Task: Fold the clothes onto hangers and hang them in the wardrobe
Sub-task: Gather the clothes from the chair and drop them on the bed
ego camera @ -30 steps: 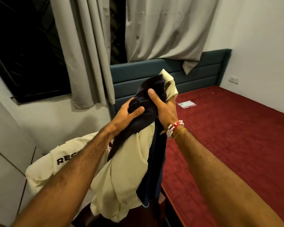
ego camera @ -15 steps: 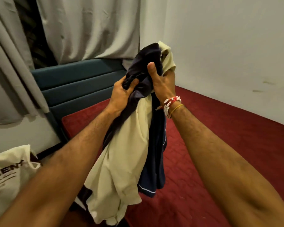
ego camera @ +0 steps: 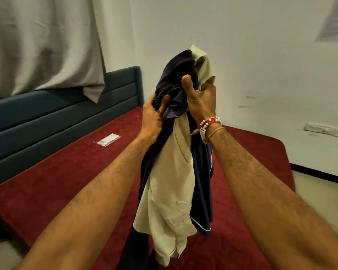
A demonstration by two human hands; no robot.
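Note:
A bundle of clothes hangs in front of me over the red bed [ego camera: 66, 172]: a cream shirt [ego camera: 168, 184], a dark purple garment [ego camera: 176, 75] bunched at the top, and a navy garment [ego camera: 202, 182] with white piping. My right hand [ego camera: 200, 96] grips the bundle near its top, thumb up, with bead bracelets on the wrist. My left hand [ego camera: 153, 115] pinches the dark purple cloth just beside it. No hanger or wardrobe is in view.
A teal padded headboard [ego camera: 57, 114] runs along the left under a grey curtain [ego camera: 43, 41]. A small clear packet [ego camera: 107, 140] lies on the bed. White walls stand behind; a paper sheet [ego camera: 334, 22] hangs at the upper right, wall sockets [ego camera: 326, 130] lower right.
My view has swung right, away from the window and the cream bag, so the bed now lies under the bundle. Both hands keep the same hold on the clothes.

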